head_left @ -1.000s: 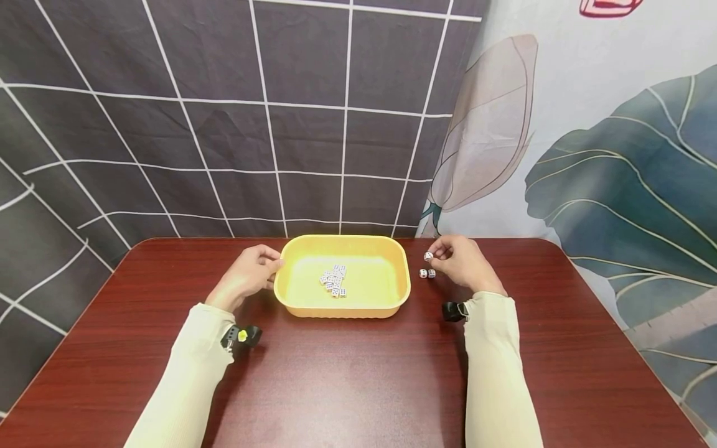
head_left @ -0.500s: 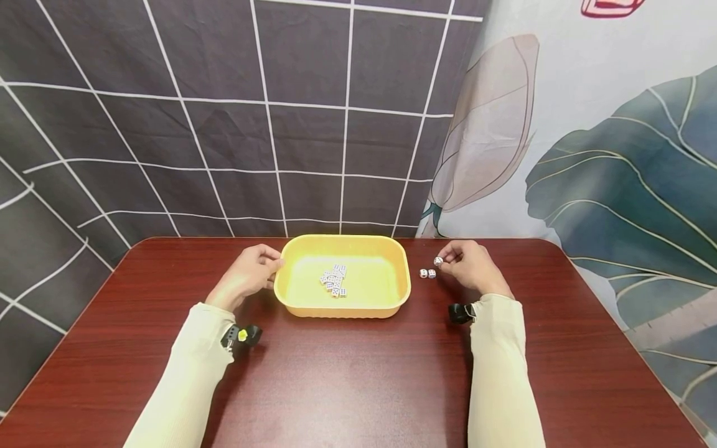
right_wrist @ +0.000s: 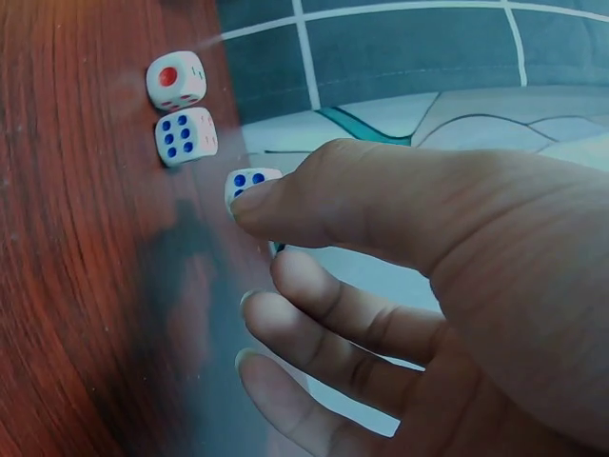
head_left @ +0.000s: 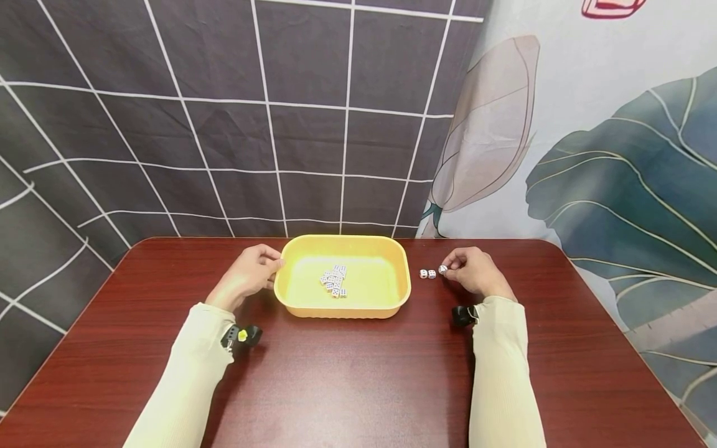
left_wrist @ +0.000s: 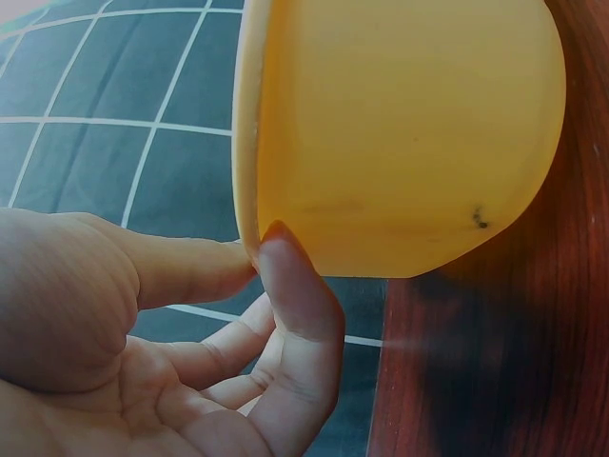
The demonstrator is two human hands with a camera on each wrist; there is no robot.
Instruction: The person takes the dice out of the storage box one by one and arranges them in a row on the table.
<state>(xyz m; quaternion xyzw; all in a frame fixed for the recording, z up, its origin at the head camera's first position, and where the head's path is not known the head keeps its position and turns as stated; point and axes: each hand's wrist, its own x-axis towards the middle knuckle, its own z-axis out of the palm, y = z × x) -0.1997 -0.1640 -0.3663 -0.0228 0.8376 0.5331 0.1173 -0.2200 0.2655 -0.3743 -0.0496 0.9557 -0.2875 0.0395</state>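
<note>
My left hand (head_left: 252, 274) pinches the left rim of a yellow plastic tub (head_left: 370, 305) between thumb and finger, which the left wrist view shows close up on the tub's wall (left_wrist: 409, 124). Inside the tub lies a loose cluster of several white dice (head_left: 335, 280). To the right of the tub, my right hand (head_left: 473, 270) holds one die (right_wrist: 249, 181) by thumb and fingers, close over the table. Two more dice sit side by side just left of it: one shows a red single pip (right_wrist: 176, 81), the other die (right_wrist: 186, 136) six blue pips.
The dark red wooden table (head_left: 358, 373) carries everything. Behind its far edge hang a grey cloth with white grid lines (head_left: 308, 137) and a pale cloth with a leaf print (head_left: 627, 174). Black wrist cameras (head_left: 463, 315) stick out beside the sleeves.
My right hand has moved right and a little toward me, bringing its die from above the pair down to the pair's right side. My left hand and the tub stay put.
</note>
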